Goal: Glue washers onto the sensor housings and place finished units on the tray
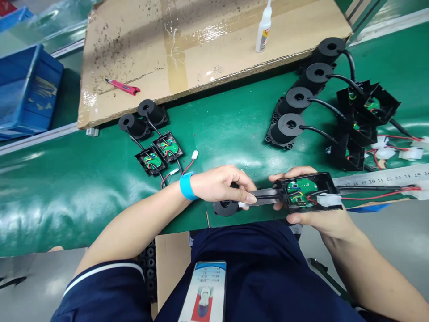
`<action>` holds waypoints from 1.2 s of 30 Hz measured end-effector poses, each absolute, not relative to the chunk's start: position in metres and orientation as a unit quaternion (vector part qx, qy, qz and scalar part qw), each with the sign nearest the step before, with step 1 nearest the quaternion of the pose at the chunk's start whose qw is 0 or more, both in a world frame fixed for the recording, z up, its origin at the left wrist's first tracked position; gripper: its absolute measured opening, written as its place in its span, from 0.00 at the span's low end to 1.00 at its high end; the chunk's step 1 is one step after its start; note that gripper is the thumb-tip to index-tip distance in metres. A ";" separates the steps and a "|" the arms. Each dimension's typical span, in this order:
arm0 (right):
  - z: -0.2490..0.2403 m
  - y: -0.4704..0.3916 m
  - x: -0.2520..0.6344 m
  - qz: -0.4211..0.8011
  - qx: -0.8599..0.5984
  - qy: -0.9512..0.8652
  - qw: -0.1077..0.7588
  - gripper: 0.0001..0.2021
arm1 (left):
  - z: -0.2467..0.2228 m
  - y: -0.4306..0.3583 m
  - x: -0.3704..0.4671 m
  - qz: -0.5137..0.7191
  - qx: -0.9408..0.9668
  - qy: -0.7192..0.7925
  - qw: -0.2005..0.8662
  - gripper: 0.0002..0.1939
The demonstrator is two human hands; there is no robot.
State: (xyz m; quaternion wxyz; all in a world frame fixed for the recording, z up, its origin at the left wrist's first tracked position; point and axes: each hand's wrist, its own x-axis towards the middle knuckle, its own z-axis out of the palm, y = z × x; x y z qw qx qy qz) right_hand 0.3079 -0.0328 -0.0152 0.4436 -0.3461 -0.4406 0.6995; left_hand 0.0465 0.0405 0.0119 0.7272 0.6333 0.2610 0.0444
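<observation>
My right hand (pixel 313 217) is closed around a black plastic housing (pixel 330 181), its open face turned up. Inside lie a green circuit board (pixel 303 190), thin coloured wires and a white piece (pixel 328 199) that looks like tape. My left hand (pixel 237 185), with a blue band on the wrist, pinches the black cable (pixel 268 197) that enters the housing's left end. Beneath the left fingers is a black round part (pixel 225 207), partly hidden. A red wire (pixel 372 197) and a black cable run right from the housing to a white connector (pixel 415 191).
Two similar assemblies (pixel 150 161) lie to the left, several more (pixel 290 129) to the right. A cardboard sheet (pixel 214 62) at the back bears a glue bottle (pixel 264 33) and a red cutter knife (pixel 123 86). A steel ruler (pixel 389 176) and a blue bin (pixel 27 94) flank the work.
</observation>
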 end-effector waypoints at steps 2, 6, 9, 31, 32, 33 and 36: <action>-0.015 -0.033 0.309 0.701 -0.343 -0.442 0.443 0.30 | 0.012 0.041 0.046 0.045 0.633 0.260 0.728 0.11; -0.016 -0.032 0.309 0.702 -0.334 -0.445 0.444 0.30 | 0.012 0.040 0.046 0.043 0.630 0.262 0.730 0.12; -0.015 -0.032 0.307 0.705 -0.321 -0.446 0.449 0.29 | 0.011 0.040 0.045 0.042 0.632 0.262 0.728 0.11; -0.008 -0.034 0.305 0.688 -0.330 -0.468 0.446 0.27 | 0.017 0.043 0.055 0.017 0.606 0.251 0.754 0.18; -0.008 -0.034 0.305 0.687 -0.331 -0.469 0.446 0.27 | 0.018 0.043 0.057 0.016 0.609 0.254 0.751 0.19; -0.008 -0.034 0.305 0.685 -0.331 -0.470 0.447 0.27 | 0.019 0.043 0.059 0.014 0.613 0.255 0.748 0.20; -0.010 -0.035 0.305 0.680 -0.331 -0.476 0.448 0.27 | 0.019 0.044 0.063 0.016 0.622 0.243 0.744 0.16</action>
